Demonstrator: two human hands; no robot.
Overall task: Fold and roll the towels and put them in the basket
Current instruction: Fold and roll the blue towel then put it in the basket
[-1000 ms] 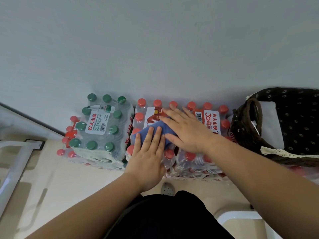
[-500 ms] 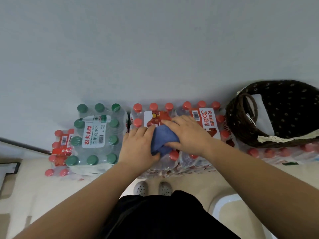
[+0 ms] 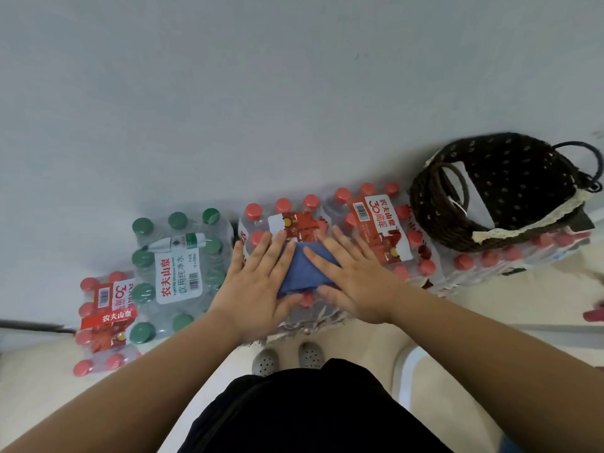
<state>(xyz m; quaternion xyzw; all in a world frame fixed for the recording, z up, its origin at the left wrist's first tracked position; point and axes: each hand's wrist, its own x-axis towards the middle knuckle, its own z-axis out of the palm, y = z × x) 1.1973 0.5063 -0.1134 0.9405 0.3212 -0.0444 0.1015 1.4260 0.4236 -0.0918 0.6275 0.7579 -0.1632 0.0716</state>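
Two flat hands, mine, pressed a small blue towel (image 3: 304, 269) onto a shrink-wrapped pack of red-capped water bottles (image 3: 379, 223). My left hand (image 3: 251, 289) covered the towel's left edge and my right hand (image 3: 353, 279) its right edge, with the fingers of both straight, slightly spread and gripping nothing. The towel lay folded into a compact wedge between my palms, near the front edge of the pack. The dark woven basket (image 3: 428, 207), trimmed with pale lace, sat on more red-capped bottles well apart to my right, and no towel showed inside it. I judged the surface to be the main risk: bumpy caps under slick plastic could let the bundle skid or spring open once I eased my pressure, and it could drop off the front towards my grey shoes (image 3: 287, 358). A loose roll might also unfurl on the way to the basket. The red labels read "农夫山泉" and "30周年" beside a barcode. The green-capped pack (image 3: 176, 273) on my left read "农夫山泉", "饮用纯净水" and "PURIFIED DRINKING WATER".
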